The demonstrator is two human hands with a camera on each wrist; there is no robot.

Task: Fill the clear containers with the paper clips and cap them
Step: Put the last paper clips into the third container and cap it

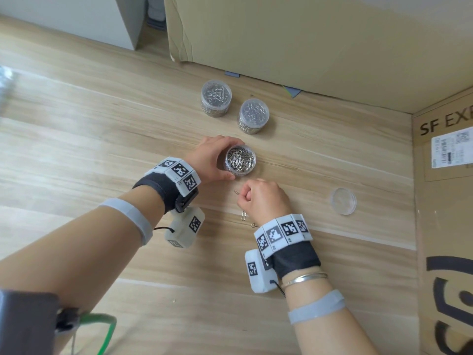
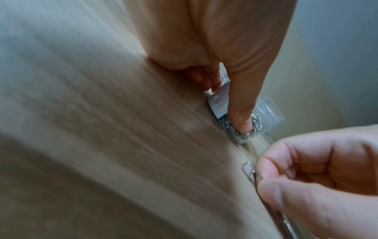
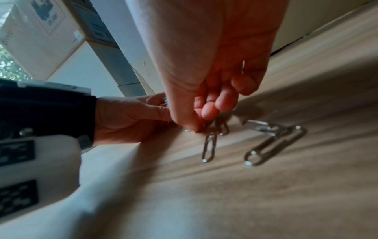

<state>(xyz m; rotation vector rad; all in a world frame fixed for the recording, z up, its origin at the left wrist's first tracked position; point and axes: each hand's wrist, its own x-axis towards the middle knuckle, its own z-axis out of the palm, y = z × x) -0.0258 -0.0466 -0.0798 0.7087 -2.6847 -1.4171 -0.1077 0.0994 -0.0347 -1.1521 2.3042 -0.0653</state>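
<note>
A: Head cam?
B: High, facing down/fwd over table point(image 1: 102, 129), both hands visible.
A: The 2 wrist cams?
B: Low, close to tabletop, facing fingers; each also catches the opposite hand.

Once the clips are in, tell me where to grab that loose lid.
Take the lid by its round rim, thumb and fingers on opposite edges, from above. It lies flat on the table, right of the right hand, nothing beside it.

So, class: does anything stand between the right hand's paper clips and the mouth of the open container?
Nothing visible does. The right hand pinches paper clips just beside the open container, whose mouth is uncovered. The left hand grips only its side, and the lid lies apart to the right.
</note>
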